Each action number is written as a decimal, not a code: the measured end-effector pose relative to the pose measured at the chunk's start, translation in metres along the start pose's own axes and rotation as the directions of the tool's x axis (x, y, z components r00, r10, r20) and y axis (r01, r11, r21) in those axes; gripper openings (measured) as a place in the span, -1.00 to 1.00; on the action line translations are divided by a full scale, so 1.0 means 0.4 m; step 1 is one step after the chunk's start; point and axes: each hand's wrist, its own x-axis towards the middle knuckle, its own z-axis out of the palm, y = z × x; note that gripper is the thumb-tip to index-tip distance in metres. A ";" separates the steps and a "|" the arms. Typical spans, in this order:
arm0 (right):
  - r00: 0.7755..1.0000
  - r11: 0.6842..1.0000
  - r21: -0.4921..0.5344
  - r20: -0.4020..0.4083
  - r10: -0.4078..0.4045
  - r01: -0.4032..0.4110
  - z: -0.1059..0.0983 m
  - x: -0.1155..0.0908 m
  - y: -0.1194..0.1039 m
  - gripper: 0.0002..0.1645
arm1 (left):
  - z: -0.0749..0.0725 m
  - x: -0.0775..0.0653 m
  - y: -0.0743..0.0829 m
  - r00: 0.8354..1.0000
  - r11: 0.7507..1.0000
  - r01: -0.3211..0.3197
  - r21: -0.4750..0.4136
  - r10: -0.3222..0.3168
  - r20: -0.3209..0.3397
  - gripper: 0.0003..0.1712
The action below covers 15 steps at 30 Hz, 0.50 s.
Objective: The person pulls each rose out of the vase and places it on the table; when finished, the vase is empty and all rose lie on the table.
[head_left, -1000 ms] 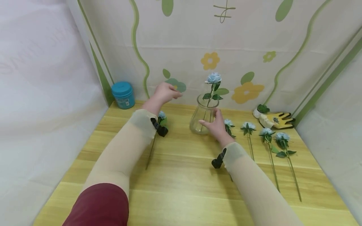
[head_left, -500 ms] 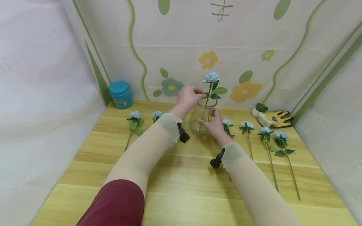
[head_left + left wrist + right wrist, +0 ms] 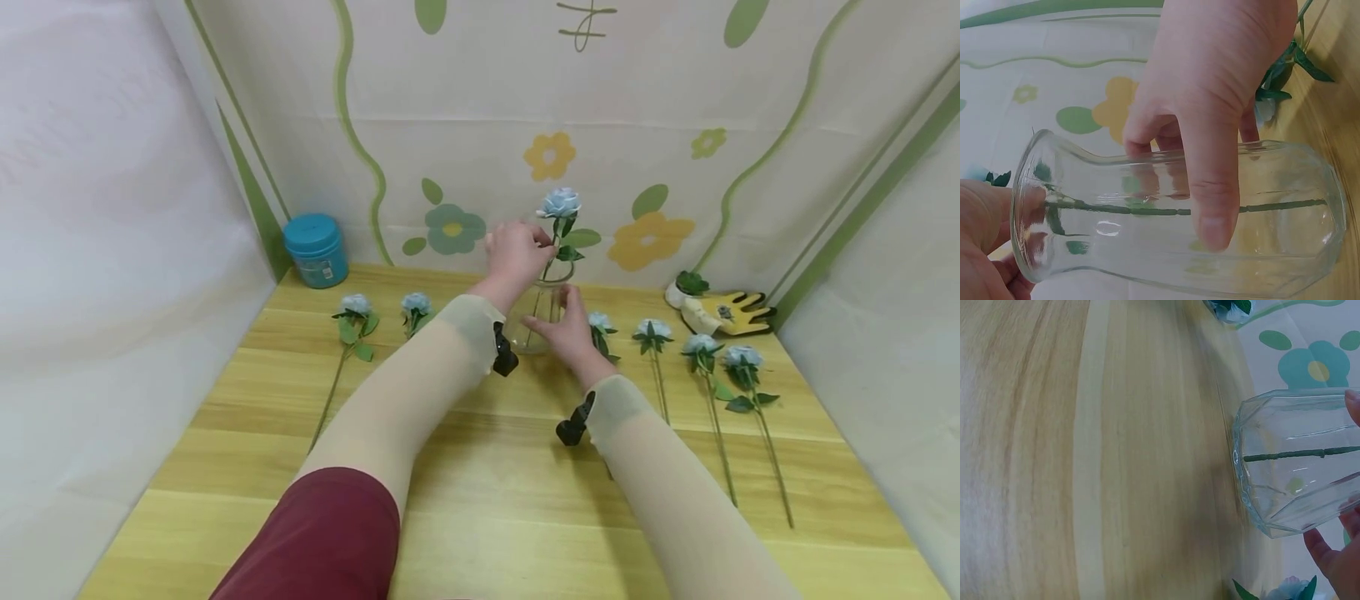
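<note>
A clear glass vase (image 3: 1279,237) stands on the wooden table, holding a light-blue artificial rose (image 3: 559,202) whose stem reaches down near the vase's base. Just above the vase's mouth, my left hand (image 3: 519,254) pinches the rose's stem near its leaves; the fingertips are partly hidden. My right hand (image 3: 572,335) grips the side of the vase, its thumb across the near side and its fingers behind, as the left wrist view shows.
Two blue roses lie left of the vase, one with a long bare stem (image 3: 355,308). Several more lie to the right, including a far-right rose (image 3: 742,360). A blue tub (image 3: 317,250), a small potted plant (image 3: 690,286) and a yellow-black glove (image 3: 729,315) sit along the back.
My left hand has moved right from beside the vase to the rose and now pinches its stem. My right hand has kept its hold on the vase.
</note>
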 end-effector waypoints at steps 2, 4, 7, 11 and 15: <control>1.000 1.000 -0.003 0.002 0.002 -0.002 0.001 0.000 0.000 0.16 | 0.004 0.004 0.000 1.000 1.000 -0.001 -0.004 0.001 0.004 -0.82; 1.000 1.000 -0.005 0.005 -0.003 0.003 0.003 0.001 -0.001 0.14 | 0.006 0.007 -0.003 1.000 1.000 0.002 -0.002 -0.002 0.005 -0.82; 1.000 1.000 -0.008 0.005 -0.013 0.013 0.006 0.001 0.000 0.13 | 0.001 0.008 -0.006 1.000 1.000 0.010 -0.014 -0.010 -0.005 -0.82; 1.000 1.000 -0.008 -0.004 -0.016 0.016 0.009 0.001 0.000 0.13 | -0.031 0.002 -0.007 0.999 0.997 -0.004 -0.074 0.000 -0.055 -0.82; 1.000 1.000 -0.003 -0.009 -0.021 0.021 0.011 0.002 0.001 0.15 | -0.095 -0.002 -0.004 0.989 0.989 -0.039 -0.141 0.017 -0.150 -0.83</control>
